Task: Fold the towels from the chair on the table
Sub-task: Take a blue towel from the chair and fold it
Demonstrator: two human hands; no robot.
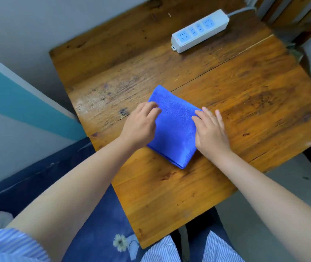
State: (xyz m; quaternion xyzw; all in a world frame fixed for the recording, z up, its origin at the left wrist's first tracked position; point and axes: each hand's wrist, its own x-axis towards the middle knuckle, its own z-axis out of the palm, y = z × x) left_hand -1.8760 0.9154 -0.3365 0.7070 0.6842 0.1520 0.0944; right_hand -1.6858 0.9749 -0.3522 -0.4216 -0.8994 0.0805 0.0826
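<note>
A blue towel (173,127), folded into a small thick rectangle, lies near the middle of the wooden table (245,103). My left hand (141,125) rests on the towel's left edge with its fingers curled onto the cloth. My right hand (210,131) lies flat on the towel's right edge, fingers straight and reaching onto the table. No chair and no other towel are in view.
A white power strip (200,31) with its cable lies at the table's far side. A wall runs along the left. A dark blue flowered fabric (101,224) lies below the table's near left edge.
</note>
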